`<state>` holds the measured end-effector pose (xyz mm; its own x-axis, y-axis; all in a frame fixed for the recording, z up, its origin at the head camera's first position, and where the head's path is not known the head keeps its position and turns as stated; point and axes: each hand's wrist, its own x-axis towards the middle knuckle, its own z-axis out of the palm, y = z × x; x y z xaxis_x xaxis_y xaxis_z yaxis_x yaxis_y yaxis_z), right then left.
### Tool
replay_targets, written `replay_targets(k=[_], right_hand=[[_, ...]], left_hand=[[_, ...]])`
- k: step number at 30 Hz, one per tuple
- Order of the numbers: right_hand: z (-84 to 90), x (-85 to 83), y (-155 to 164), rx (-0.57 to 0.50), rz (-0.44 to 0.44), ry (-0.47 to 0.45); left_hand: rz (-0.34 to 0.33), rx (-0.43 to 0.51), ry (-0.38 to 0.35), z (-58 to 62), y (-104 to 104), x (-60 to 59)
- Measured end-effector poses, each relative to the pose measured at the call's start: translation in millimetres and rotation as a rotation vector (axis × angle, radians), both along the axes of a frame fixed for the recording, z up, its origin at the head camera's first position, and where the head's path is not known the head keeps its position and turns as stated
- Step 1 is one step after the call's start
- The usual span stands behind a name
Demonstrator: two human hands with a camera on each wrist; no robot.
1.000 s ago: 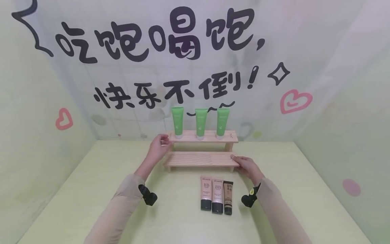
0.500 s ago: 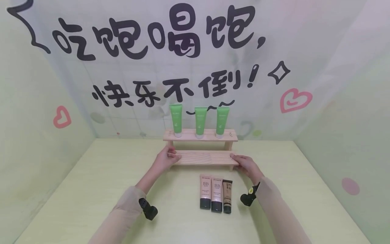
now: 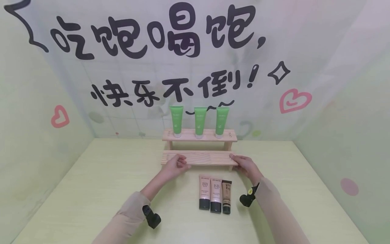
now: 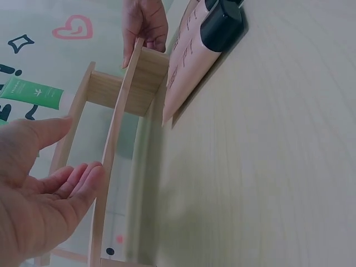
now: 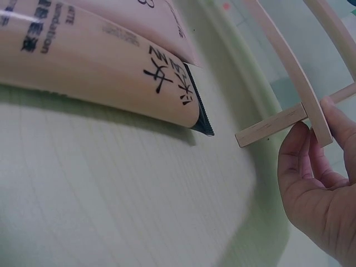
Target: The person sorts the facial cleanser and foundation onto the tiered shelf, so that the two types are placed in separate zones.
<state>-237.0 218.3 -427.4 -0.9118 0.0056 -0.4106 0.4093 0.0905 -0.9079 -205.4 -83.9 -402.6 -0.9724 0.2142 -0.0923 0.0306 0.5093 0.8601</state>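
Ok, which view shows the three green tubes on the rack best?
The head view: all three green tubes stand upright on the wooden rack's top shelf. The left wrist view catches only one green tube at its edge; the right wrist view shows none.

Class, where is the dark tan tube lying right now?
In the head view, the dark tan tube lies on the table, rightmost of three, beside the right hand.
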Motion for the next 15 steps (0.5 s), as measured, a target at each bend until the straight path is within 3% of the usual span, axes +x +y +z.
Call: replay_targets(k=[15], right_hand=[[-2.0,-0.9,1,0.008,0.018,0.003]], left_hand=[[-0.144,-0.020,-0.037,-5.0,15,9.0]])
